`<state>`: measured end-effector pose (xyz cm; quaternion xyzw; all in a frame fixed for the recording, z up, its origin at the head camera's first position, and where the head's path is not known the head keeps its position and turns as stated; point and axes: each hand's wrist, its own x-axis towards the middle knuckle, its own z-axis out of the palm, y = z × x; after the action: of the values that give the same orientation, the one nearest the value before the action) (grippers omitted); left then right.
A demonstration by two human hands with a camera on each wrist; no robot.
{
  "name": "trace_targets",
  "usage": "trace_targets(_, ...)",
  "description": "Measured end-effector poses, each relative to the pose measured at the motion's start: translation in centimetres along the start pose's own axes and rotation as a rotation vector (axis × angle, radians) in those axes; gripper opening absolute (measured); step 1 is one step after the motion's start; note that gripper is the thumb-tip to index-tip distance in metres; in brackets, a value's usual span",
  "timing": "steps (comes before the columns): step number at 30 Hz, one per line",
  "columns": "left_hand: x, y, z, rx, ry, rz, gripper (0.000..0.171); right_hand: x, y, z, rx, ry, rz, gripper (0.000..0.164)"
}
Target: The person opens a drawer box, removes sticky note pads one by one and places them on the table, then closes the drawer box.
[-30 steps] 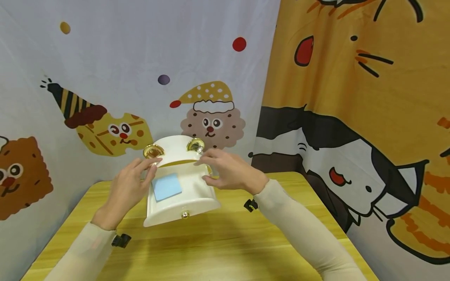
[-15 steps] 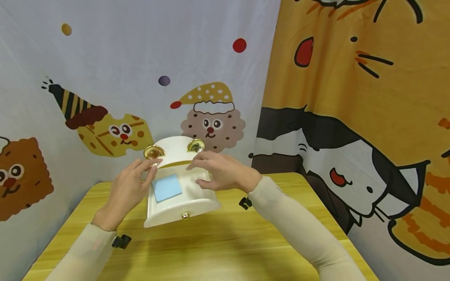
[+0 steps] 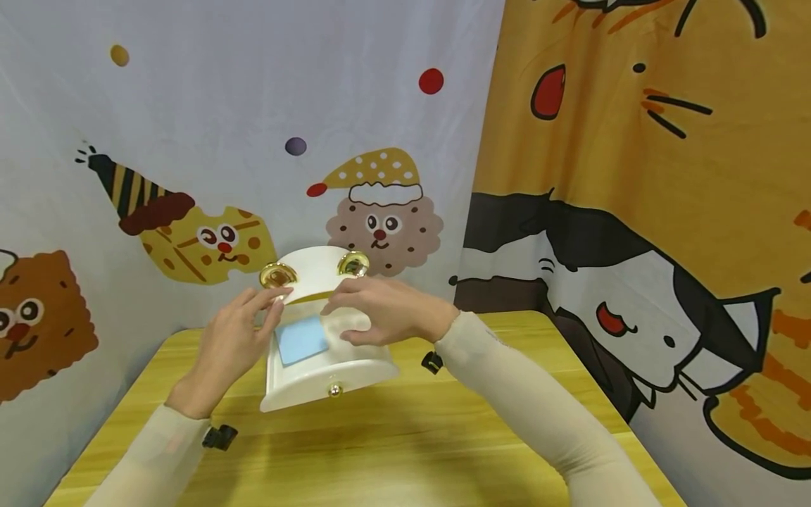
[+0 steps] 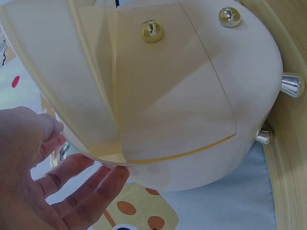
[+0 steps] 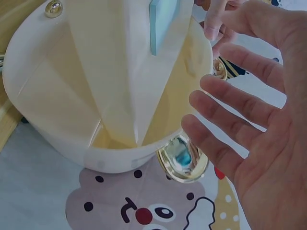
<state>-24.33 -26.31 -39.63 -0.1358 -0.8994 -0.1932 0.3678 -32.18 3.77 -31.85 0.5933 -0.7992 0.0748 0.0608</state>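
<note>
A white clock-shaped box (image 3: 315,265) with gold bells (image 3: 277,275) and a raised panel (image 3: 355,355) stands on the table. Against that panel lies a light blue square pad (image 3: 303,340). On the box's left side, my left hand (image 3: 234,338) touches the rim with its fingertips (image 4: 117,177), the thumb near the panel's edge. My right hand (image 3: 395,308) hovers over the panel's right part with nothing in it; its fingers (image 5: 225,96) are spread and nearly straight beside the box's opening. In the left wrist view a gold knob (image 4: 152,31) shows on the white front.
The yellow wood-grain table (image 3: 393,436) extends in front of the box and to both sides. Close behind hangs a pale curtain (image 3: 222,91) printed with cartoon food; an orange cat-print curtain (image 3: 633,162) hangs at the right.
My right hand has moved left from the box's right edge to above the panel, near the blue pad. The left hand and the box stay where they were.
</note>
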Motion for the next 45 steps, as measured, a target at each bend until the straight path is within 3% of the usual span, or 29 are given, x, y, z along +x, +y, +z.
trace_targets(13,0.1,0.1,0.1,0.0,-0.005,0.006,0.031,2.2,-0.2,0.1,0.053,-0.065,-0.04,0.046)
trace_targets(34,-0.1,-0.1,0.2,0.001,0.026,0.026,0.033,5.3,-1.5,1.2,0.05,-0.241,-0.023,0.054)
trace_targets(45,-0.3,-0.1,0.2,0.001,0.026,0.03,0.033,6.0,-1.3,1.8,0.005,-0.274,-0.047,0.057)
